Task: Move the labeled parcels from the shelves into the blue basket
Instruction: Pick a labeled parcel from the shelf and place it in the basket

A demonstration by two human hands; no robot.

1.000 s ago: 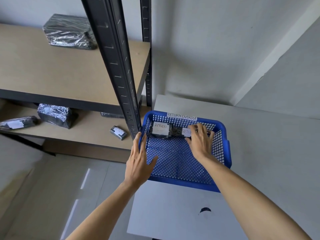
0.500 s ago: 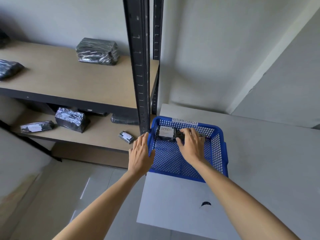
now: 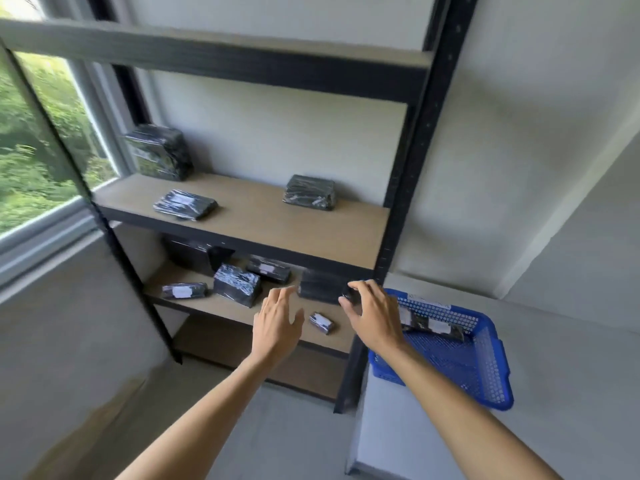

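Both hands are held out empty before the lower shelf (image 3: 239, 308): the left hand (image 3: 277, 327) with fingers spread, the right hand (image 3: 375, 318) loosely curled, though blur leaves its fingertips unclear. A small labeled parcel (image 3: 321, 322) lies on that shelf between them. Right of the shelf, two labeled parcels (image 3: 431, 325) are seen inside the blue basket (image 3: 485, 372).

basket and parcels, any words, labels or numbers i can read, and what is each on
Nothing is legible.
White strip on the far rim of the blue basket: too blurred to read.
White labels on the parcels in the basket: blurred.
White label on the small parcel at the lower shelf's front: unreadable.
White labels on the shelf parcels: unreadable.
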